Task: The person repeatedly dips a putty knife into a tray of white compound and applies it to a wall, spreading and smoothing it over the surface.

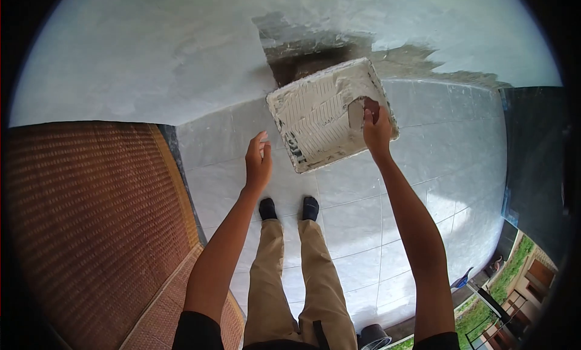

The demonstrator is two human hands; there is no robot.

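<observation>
My right hand (pixel 377 132) is closed around the reddish-brown handle of a putty knife (pixel 357 113). The knife's blade lies over the right part of a ribbed paint tray (pixel 321 117), which is smeared with off-white paste. Just left of the tray, apart from its edge, my left hand (pixel 259 159) holds nothing; its fingers are loosely bent and spread from one another. What supports the tray is hidden beneath it. Behind the tray, the pale wall (pixel 181 59) has an uncoated dark grey patch (pixel 315 44) with ragged edges.
Grey tiles (pixel 345 223) cover the floor under my feet. A brown woven mat (pixel 91 211) spreads out on the left. A dark bucket (pixel 373 336) stands at the bottom, and a dark panel (pixel 538 162) is at the right. Grass (pixel 511 277) shows outside at lower right.
</observation>
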